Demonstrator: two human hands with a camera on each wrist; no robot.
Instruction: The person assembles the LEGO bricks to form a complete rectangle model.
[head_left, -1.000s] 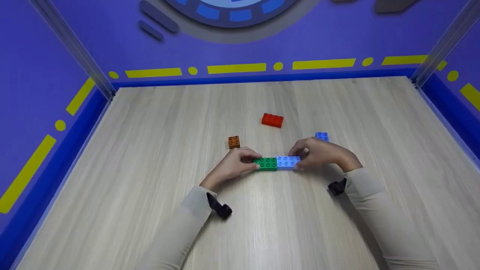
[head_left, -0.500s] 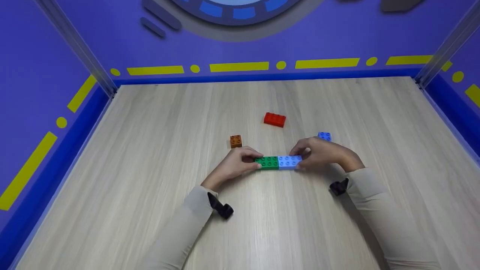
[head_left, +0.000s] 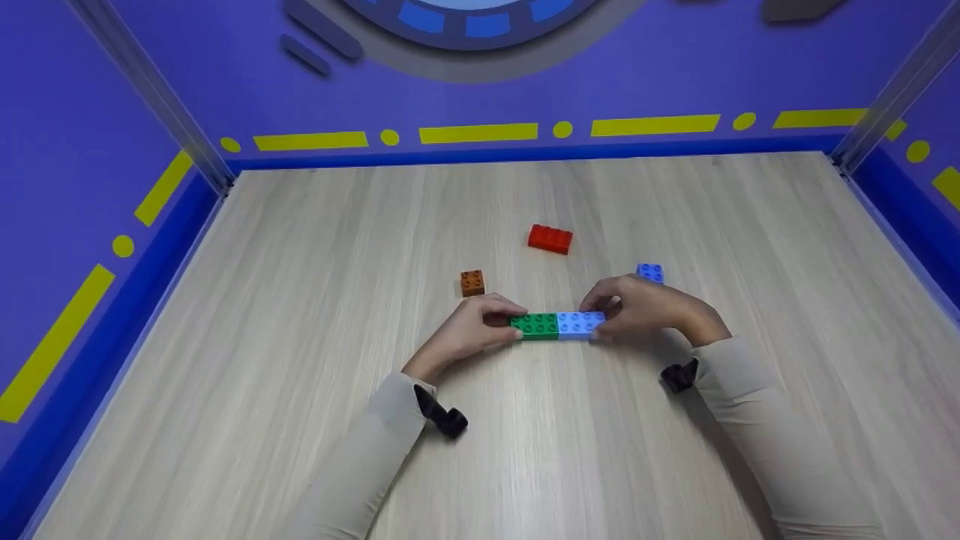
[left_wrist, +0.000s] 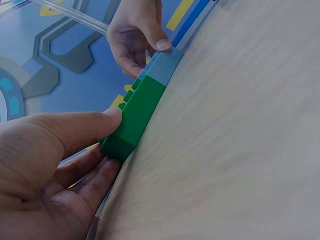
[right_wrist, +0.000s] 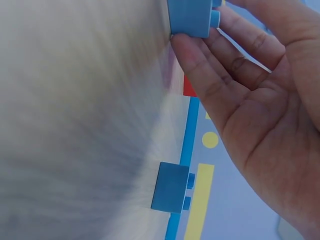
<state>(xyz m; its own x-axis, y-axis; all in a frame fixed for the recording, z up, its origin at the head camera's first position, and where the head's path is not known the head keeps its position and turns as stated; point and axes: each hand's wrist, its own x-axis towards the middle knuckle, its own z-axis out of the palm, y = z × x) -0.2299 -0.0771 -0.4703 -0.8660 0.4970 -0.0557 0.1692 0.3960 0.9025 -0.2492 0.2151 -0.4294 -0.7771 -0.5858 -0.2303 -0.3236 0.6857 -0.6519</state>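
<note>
Pinching green brick (head_left: 537, 327) by left end with left hand (head_left: 466, 327), light blue brick (head_left: 576, 325) by right end with right hand (head_left: 643, 306). Butted end to end with studs up, in one line with long axis running left to right, roughly parallel to back wall (head_left: 480, 97); seemingly flat on wooden tabletop (head_left: 555, 450), undersides hidden. Note small brown brick (head_left: 472, 283) just beyond left hand, small blue brick (head_left: 650, 272) partly behind right hand, and red brick (head_left: 550, 239) farther back between those two.
</note>
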